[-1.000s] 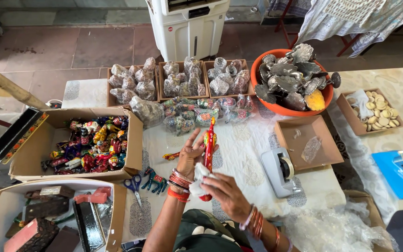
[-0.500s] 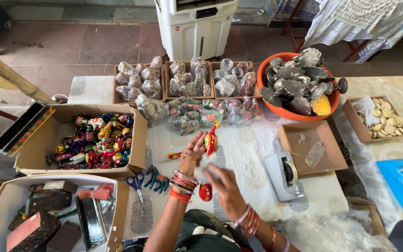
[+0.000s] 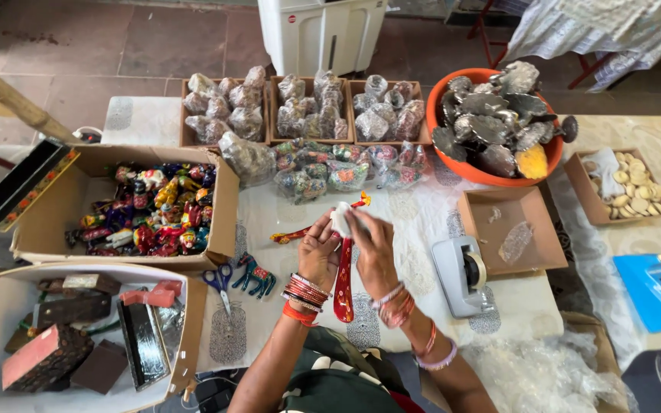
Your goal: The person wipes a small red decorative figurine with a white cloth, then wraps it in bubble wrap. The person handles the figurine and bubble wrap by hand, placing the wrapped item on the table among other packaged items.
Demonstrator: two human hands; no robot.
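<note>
My left hand [image 3: 320, 251] and my right hand [image 3: 370, 246] meet over the table's middle, both gripping a long red painted wooden figure [image 3: 343, 284] that hangs downward between them. A small white piece, perhaps tape or paper [image 3: 341, 217], sits at my fingertips at the figure's top. A second red and yellow painted figure [image 3: 294, 233] lies on the white cloth just behind my left hand. Red bangles ring both wrists.
A cardboard box of colourful painted figures [image 3: 154, 210] stands at left, a box of dark wooden blocks [image 3: 70, 336] below it. Scissors [image 3: 219, 283] and a blue toy horse [image 3: 254, 274] lie nearby. A tape dispenser [image 3: 462, 277], an open cardboard tray [image 3: 510, 229], an orange tub [image 3: 491, 126] and wrapped bundles [image 3: 304, 115] surround them.
Both hands have come together higher on the red figure, the right hand moving up from its lower end to the top beside the left.
</note>
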